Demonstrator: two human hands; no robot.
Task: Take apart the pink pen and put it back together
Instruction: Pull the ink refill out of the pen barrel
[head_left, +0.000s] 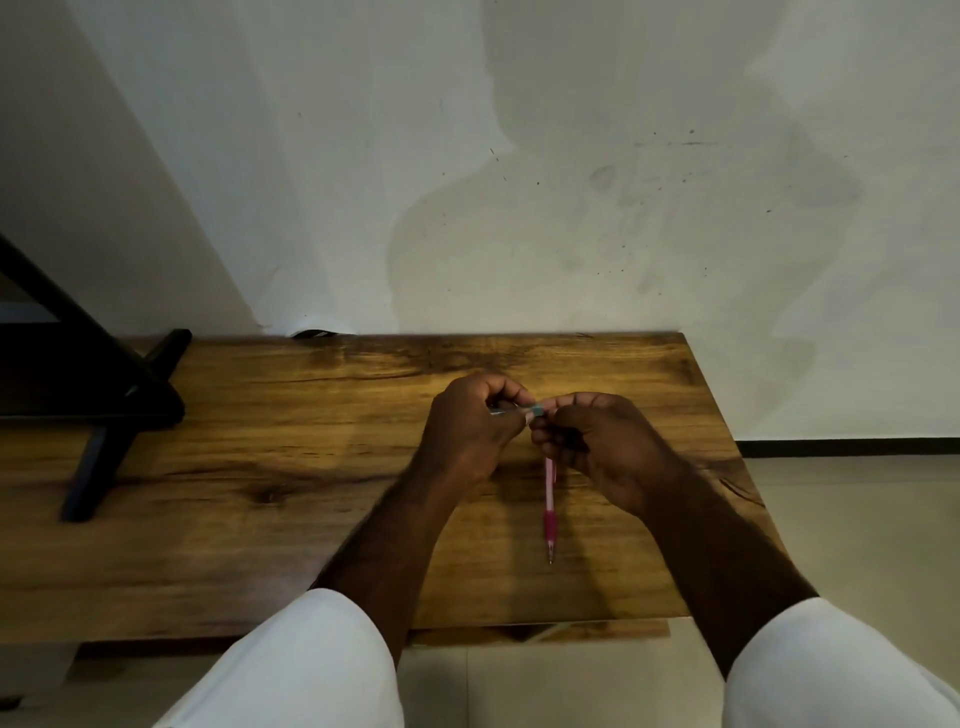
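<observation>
A person's right hand (597, 447) curls its fingers round the upper end of the pink pen (549, 493). The left hand (467, 431) pinches a small grey-green piece (536, 412) at the pen's top between thumb and fingertips. The fingers hide the joint, so it cannot be told whether that piece is already free of the barrel. A thin pale sliver juts from the far side of the left hand, too small to identify. From the right hand the pen runs back toward the person over the wooden table (260, 467), darker rubber grip (549, 525) and metal tip (550, 558) leading. Whether the tip touches the wood is unclear. The pen looks light, slim and stiff, its smooth plastic barrel likely slippery. The rubber grip probably offers the surest hold for twisting, and any small inner parts would be easy to drop. A black stand (104, 405) rests at the table's left, well apart from both hands
</observation>
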